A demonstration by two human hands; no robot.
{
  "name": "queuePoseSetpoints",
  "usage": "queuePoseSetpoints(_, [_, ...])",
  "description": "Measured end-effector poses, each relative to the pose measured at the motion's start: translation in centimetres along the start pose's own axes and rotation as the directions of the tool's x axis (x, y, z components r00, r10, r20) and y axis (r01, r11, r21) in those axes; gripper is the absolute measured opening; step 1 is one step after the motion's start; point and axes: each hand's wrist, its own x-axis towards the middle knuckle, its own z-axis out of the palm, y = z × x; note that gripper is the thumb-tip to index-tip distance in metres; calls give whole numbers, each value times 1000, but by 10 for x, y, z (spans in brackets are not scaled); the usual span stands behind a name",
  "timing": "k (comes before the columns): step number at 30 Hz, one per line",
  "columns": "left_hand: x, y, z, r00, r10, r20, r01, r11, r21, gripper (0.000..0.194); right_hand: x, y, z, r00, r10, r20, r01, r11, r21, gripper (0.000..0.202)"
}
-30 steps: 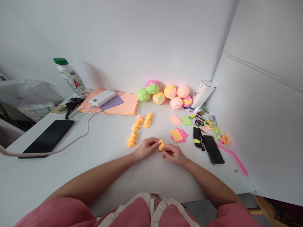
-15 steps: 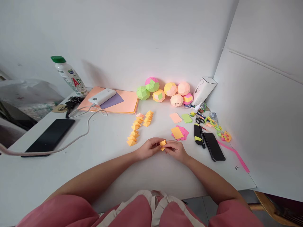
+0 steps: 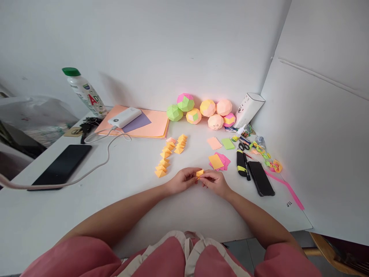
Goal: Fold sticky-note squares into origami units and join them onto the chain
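Observation:
Between my two hands is a small folded orange paper piece (image 3: 200,173), held just above the white desk. My left hand (image 3: 182,181) pinches it from the left, and my right hand (image 3: 215,182) grips it from the right; the fingers hide its lower part. To the left lie rows of similar folded orange paper pieces (image 3: 165,155), with one pinkish piece at the far end. Just beyond my right hand, an orange paper square (image 3: 216,162) rests on pink paper squares (image 3: 226,161). Farther back are stacks of peach paper (image 3: 214,143) and green paper (image 3: 228,144).
Faceted paper balls (image 3: 208,108) stand along the wall. On the right are a utility knife (image 3: 241,163), scissors (image 3: 243,146), a phone (image 3: 261,178) and paper scraps (image 3: 276,166). Leftward are a power bank (image 3: 125,117), its cable (image 3: 107,154), a dark tablet-like device (image 3: 62,166) and a bottle (image 3: 86,94).
The held orange paper piece has tilted and shifted slightly up and right, with less of its lower part showing. Both hands stay in nearly the same place.

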Motion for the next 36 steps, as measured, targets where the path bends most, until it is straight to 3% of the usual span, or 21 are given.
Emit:
queuePoseSetpoints(6, [-1, 11, 0, 997, 69, 16, -70, 996, 54, 29, -3, 5, 3, 985, 168, -27, -162, 976, 143, 19])
queuePoseSetpoints(14, [1, 0, 1, 995, 97, 11, -97, 994, 46, 32, -2, 4, 4, 980, 200, -12, -190, 946, 263, 25])
queuePoseSetpoints(18, [0, -10, 1, 994, 81, -75, -75, 995, 72, 39, 0, 5, 2, 975, 214, 53, -220, 965, 141, 20])
queuePoseSetpoints(21, [-1, -13, 2, 993, 104, -62, -97, 989, 108, 44, -1, 5, 2, 979, 188, 79, -190, 982, 18, 14])
queuePoseSetpoints(27, [-3, -18, 3, 979, 203, -32, -188, 948, 256, 41, -2, 4, 5, 984, 159, 85, -157, 987, -27, 7])
queuePoseSetpoints(31, [-3, -16, 3, 988, 154, 11, -154, 970, 188, 43, 0, 0, 4, 992, 109, 64, -104, 992, -73, 4])
queuePoseSetpoints(36, [-2, -9, 0, 999, -33, 23, 34, 997, -63, 48, 1, 0, 2, 978, 198, 65, -201, 979, 42, 10])
